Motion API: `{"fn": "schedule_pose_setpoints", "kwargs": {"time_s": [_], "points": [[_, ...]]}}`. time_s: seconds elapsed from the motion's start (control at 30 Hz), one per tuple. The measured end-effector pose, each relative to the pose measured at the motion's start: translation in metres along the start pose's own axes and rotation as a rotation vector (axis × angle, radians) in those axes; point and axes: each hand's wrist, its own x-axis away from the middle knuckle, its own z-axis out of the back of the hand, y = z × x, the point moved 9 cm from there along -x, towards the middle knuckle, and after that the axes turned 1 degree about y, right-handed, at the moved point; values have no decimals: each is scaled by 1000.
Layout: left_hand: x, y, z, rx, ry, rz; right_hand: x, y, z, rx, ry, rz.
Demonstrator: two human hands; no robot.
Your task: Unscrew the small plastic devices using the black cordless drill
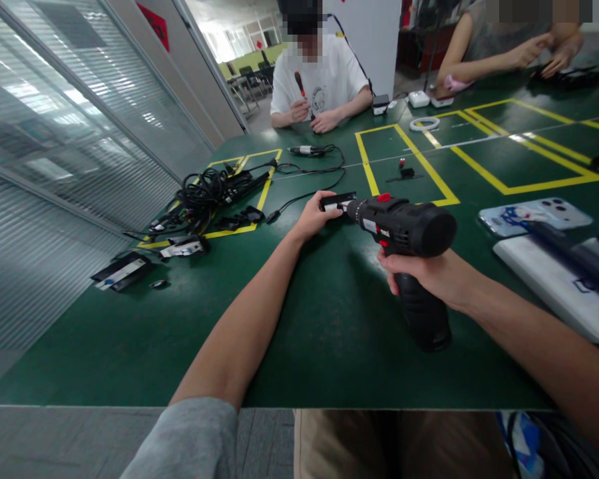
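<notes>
The right hand [419, 269] is closed around the handle of a black and red drill [404, 226]. The drill points away and to the left, and its tip reaches the small black piece [338, 201] that the left hand [322, 211] holds. The left hand has its fingers and thumb closed on that small black piece, low over the green table [299, 319], in front of the person. A light-coloured strip shows on the piece. To the left is a messy heap of black cables [214, 193], partly over a box of yellow tape [265, 193]. Nearer, on the same side, lie a flat black piece with a white strip [122, 271] and another black and white piece [184, 247]. A thin black cord [304, 194] runs across the table just past the left hand. On the right, a phone [534, 216] lies near a big white thing [559, 279] with dark things on top, too blurry to name. Across the table, a person in a white shirt [322, 80] holds a screwdriver [299, 84]. Another person [509, 50] has both hands near some dark things.
</notes>
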Motion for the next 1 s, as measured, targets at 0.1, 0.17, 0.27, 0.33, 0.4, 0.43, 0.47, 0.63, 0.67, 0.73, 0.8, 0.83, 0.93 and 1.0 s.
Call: {"fn": "schedule_pose_setpoints", "kwargs": {"time_s": [0.1, 0.17, 0.27, 0.33, 0.4, 0.43, 0.47, 0.63, 0.67, 0.73, 0.8, 0.83, 0.93, 1.0], "points": [[-1, -1, 0, 0, -4, -3, 0, 0, 0, 2, -4, 1], [-1, -3, 0, 6, -6, -2, 0, 1, 0, 2, 6, -11], [-2, -4, -1, 22, -6, -2, -1, 3, 0, -6, 21, -19], [-2, -3, -1, 34, -8, -9, -1, 2, 1, -19, 27, -10], [-1, 1, -3, 32, -26, -23, -1, 2, 1, -22, 23, 2], [0, 4, -3, 13, -40, -32, -1, 1, 1, -18, 18, 4], [1, 7, -4, -19, -55, -44, -1, 1, 0, -14, 12, 5], [4, 19, -4, -170, -65, -99, 0, 2, 2, 29, 15, -9], [4, 20, -4, -176, -62, -104, -1, 2, 2, 32, 18, -11], [5, 21, -4, -182, -60, -107, -1, 3, 2, 22, 17, -10], [5, 21, -4, -189, -55, -106, -2, 3, 2, 8, 22, -1], [5, 21, -4, -193, -53, -107, -2, 3, 2, 6, 25, 5], [6, 23, -4, -219, -57, -114, -2, 1, 1, 12, 15, 17], [6, 23, -5, -241, -65, -118, -2, 1, 0, 16, 0, 14]]}}
